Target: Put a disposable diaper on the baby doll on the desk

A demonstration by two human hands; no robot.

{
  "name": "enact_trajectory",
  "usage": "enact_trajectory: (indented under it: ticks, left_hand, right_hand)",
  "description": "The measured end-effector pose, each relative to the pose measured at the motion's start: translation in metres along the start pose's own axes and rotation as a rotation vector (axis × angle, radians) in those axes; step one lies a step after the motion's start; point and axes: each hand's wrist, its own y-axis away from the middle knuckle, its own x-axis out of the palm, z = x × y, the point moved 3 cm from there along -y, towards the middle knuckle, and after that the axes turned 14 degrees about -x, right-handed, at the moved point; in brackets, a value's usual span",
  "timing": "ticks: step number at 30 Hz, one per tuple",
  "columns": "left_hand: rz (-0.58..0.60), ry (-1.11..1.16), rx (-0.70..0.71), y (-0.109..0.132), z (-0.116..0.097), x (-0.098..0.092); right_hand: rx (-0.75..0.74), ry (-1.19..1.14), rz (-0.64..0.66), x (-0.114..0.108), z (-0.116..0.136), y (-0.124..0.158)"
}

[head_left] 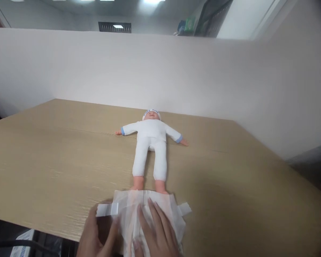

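Observation:
A white disposable diaper (164,200) with a thin, see-through edge lies unfolded near the front of the table, its far edge over the feet of a baby doll (151,130). White tape tabs stick out at its left (104,210) and right sides. My left hand (97,233) curls round the left side of the diaper, the thumb by its edge and the other fingers partly hidden behind the tab. Flat on the middle of the diaper rests my right hand (159,230), fingers stretched forward. The doll lies face up, arms spread, in a white suit with blue cuffs and a white printed cap.
The wood-coloured table (69,160) reaches back to a white partition wall (123,67) with glass above it. Below the front left edge are a dark cable (18,243) and a box with printing. Another white wall (291,89) stands on the right.

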Motion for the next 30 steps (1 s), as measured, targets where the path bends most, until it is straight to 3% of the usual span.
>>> enact_trajectory:
  ticks: [3, 6, 8, 11, 13, 18, 22, 26, 30]
  left_hand:
    - [-0.127, -0.068, 0.214, -0.019, -0.009, -0.018]
    - [-0.162, -0.258, 0.561, -0.037, -0.052, -0.022]
    - [0.048, -0.374, 0.773, -0.048, -0.089, -0.008]
    - [0.489, -0.616, 0.999, -0.066, -0.134, 0.027]
    - [0.601, -0.812, 1.148, -0.082, -0.149, 0.052]
    - [0.786, -1.093, 1.381, -0.109, -0.151, 0.095]
    - [0.877, -1.100, 1.449, -0.108, -0.143, 0.108]
    - [0.871, -1.015, 1.430, -0.109, -0.136, 0.118]
    - [0.972, -0.951, 1.539, -0.110, -0.134, 0.131]
  right_hand:
    - [0.006, 0.030, 0.000, 0.004, 0.009, 0.010]
    - [-0.023, 0.051, 0.013, 0.004, 0.012, 0.012]
    - [-0.036, 0.041, 0.027, 0.004, 0.011, 0.012]
    - [-0.026, 0.000, 0.040, 0.003, 0.010, 0.011]
    - [-0.013, -0.013, 0.041, 0.002, 0.010, 0.010]
    - [-0.008, -0.003, 0.020, 0.005, 0.012, 0.009]
    - [-0.002, 0.010, 0.006, 0.007, 0.012, 0.008]
    - [-0.005, 0.019, 0.006, 0.010, 0.012, 0.010]
    - [-0.001, 0.006, 0.020, 0.013, 0.011, 0.013]
